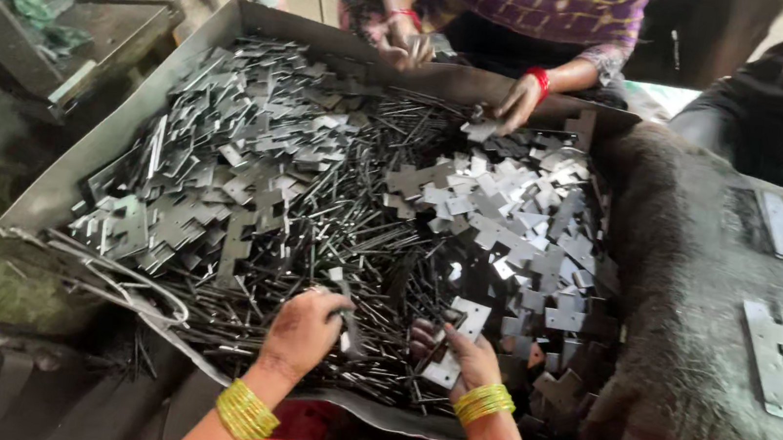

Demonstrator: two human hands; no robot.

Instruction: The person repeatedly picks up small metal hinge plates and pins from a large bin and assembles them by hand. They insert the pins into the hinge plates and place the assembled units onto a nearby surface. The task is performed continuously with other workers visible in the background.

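- Nearest the camera, the left hand [305, 330] was closed round a thin metal pin [347, 323] at the near edge of the tray [71, 184].
- Just right of it, the right hand [466, 356] pinched a flat hinge plate [456, 340], fingers clamped on it.
- Pin and plate seemed not yet joined, though the view was poor.
- Loose pins [354, 206] and plates [501, 203] heaped in the tray suggested much work remained.
- Two finished hinges [773, 360] lay on the dark cloth [686, 313], right.
- Another person's hands [518, 102] worked at the far edge.

Pins [354, 206] mid-tray [71, 184], plates [222, 152] left and right, two hinges [773, 362] on cloth [699, 285] rightward.
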